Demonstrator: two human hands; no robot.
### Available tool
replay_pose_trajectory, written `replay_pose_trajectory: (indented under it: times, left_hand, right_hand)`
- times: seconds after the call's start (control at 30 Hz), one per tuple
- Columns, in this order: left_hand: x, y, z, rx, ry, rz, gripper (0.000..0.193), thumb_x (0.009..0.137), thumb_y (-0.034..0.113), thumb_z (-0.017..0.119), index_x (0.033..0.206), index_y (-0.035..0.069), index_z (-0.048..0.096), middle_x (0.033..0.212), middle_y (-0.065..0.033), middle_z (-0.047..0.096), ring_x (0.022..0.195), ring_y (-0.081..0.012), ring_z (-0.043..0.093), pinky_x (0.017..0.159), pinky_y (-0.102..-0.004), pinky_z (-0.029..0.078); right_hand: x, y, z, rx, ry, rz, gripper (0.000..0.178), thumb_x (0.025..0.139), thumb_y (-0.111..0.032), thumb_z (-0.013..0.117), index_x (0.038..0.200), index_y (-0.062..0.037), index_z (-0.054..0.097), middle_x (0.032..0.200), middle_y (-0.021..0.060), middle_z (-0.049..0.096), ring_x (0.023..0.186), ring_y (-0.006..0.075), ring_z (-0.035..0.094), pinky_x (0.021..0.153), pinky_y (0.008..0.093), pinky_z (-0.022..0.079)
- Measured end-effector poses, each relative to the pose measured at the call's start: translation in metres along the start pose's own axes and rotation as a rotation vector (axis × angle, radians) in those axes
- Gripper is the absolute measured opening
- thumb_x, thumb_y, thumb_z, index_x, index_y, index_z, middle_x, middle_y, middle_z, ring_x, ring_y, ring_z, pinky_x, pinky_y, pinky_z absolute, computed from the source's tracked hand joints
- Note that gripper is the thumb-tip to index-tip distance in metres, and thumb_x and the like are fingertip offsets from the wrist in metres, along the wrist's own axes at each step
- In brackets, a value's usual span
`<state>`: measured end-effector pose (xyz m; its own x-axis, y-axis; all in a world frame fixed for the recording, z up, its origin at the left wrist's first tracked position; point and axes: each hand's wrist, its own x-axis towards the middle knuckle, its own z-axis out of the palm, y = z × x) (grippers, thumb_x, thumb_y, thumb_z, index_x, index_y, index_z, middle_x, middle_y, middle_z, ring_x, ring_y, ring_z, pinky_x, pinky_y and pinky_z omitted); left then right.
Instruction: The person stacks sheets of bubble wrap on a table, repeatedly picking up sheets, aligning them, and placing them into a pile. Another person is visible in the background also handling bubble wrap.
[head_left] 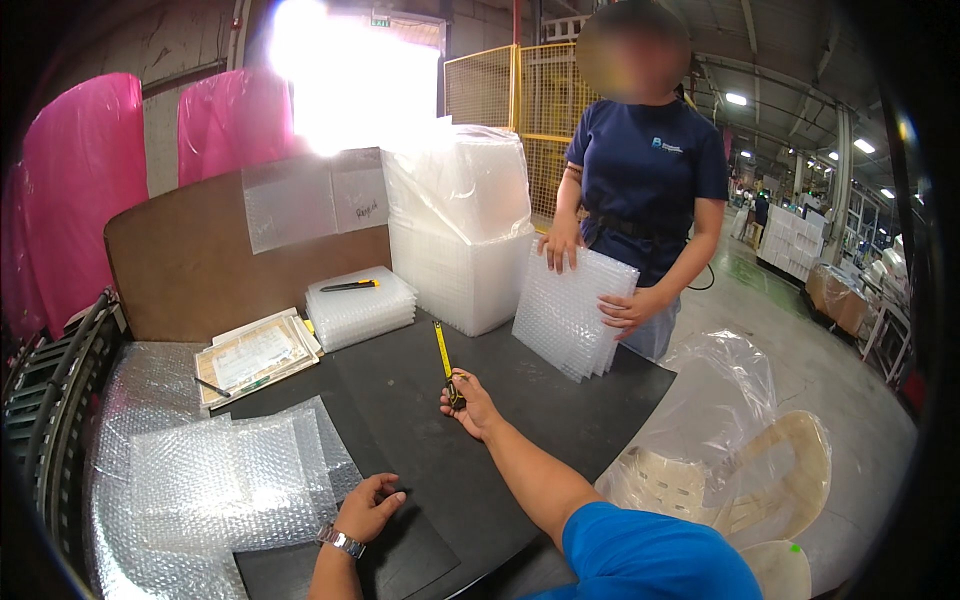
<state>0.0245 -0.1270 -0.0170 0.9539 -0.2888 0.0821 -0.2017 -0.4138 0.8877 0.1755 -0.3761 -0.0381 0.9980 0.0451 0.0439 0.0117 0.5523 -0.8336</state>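
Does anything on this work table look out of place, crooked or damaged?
Nothing looks damaged or spilled. Only small things stand out: a yellow utility knife lies on top of a stack of clear trays, and the bubble wrap overlaps the black mat at an angle.

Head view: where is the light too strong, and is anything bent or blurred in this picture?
In the head view, the bright opening behind the stack of clear trays is blown out to white; straight edges curve toward the dark round rim, as fisheye lenses do; the co-worker's face is blurred; the right hand holding the yellow tape measure and the left hand look sharp.
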Motion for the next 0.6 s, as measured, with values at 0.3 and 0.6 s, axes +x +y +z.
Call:
replay_pose_trajectory:
  times: [0.3,0.6]
  left_hand:
    - [-0.0011,0.0014,0.0002,0.016,0.009,0.012,0.039,0.078,0.025,0.063,0.110,0.005,0.054,0.088,-0.0077,0.059,0.072,-0.0142,0.056,0.067,-0.0272,0.046]
    - [-0.0002,0.0025,-0.0005,0.056,-0.004,0.008,0.039,0.079,0.025,0.063,0.111,0.004,0.053,0.089,-0.0102,0.059,0.073,-0.0164,0.057,0.069,-0.0288,0.047]
  right_hand:
    - [0.0012,0.0010,-0.0004,0.012,-0.012,-0.009,0.038,0.085,-0.028,0.055,0.117,-0.0146,0.040,0.084,0.0033,0.052,0.075,0.0135,0.052,0.066,0.0309,0.046]
    - [0.0005,0.0007,-0.0003,-0.010,-0.017,-0.013,0.039,0.086,-0.028,0.052,0.120,-0.0147,0.037,0.086,0.0059,0.052,0.077,0.0156,0.053,0.068,0.0317,0.047]
